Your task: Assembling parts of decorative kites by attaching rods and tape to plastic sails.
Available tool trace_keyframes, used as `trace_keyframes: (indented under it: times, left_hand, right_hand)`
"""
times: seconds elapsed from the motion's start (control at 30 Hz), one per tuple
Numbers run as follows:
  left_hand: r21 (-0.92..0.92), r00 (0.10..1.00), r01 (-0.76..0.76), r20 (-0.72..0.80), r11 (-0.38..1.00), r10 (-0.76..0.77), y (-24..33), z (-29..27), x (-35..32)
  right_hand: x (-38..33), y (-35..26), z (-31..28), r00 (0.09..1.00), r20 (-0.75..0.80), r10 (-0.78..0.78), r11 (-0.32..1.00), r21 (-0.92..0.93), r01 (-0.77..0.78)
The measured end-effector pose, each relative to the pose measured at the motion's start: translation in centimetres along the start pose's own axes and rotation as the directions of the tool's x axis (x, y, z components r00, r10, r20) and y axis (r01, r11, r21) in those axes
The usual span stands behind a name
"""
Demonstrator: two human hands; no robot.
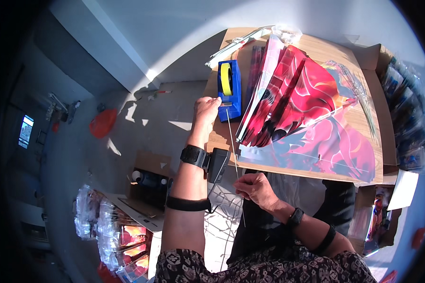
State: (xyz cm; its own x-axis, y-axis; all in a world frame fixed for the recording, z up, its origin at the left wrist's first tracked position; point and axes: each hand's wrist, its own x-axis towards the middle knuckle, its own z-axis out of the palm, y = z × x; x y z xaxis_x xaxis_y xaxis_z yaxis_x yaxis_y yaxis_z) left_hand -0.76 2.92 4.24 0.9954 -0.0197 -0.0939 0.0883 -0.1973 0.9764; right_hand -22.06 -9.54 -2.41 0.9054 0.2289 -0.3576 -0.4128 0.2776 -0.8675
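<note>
I judge the thin rod (234,155) light, stiff and slippery, best pinched near its ends. My right hand (256,187) pinches it low, off the table's (222,141) near-left corner; my left hand (206,107) closes at the blue tape dispenser (230,92), by the rod's upper end.

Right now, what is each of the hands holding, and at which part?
The right hand pinches a thin rod near its lower end. The left hand rests against the front end of the blue tape dispenser.
</note>
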Motion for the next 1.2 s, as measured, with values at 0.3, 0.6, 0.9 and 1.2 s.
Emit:
trace_keyframes:
  times: [0.3,0.6,0.9,1.2]
  left_hand:
    - [0.158,0.997,0.051,0.041,0.986,-0.058,0.9,3.2,2.6]
    - [-0.193,0.997,0.067,0.042,0.979,-0.06,3.2,1.4,-6.3]
    - [-0.387,0.98,0.192,0.026,0.902,-0.197,-2.3,-2.1,-30.3]
    - [-0.503,0.989,0.145,0.09,0.852,-0.115,-2.5,-2.4,-30.2]
  right_hand:
    - [-0.2,-0.3,-0.2,0.997,-0.081,-0.007,0.99,0.143,0.019]
    - [-0.1,-0.5,0.6,0.987,-0.159,-0.026,0.986,0.159,0.052]
    - [0.2,-0.7,0.5,0.989,-0.136,-0.051,0.991,0.115,0.067]
    - [2.6,-1.3,0.7,0.949,-0.055,-0.31,0.86,-0.442,0.256]
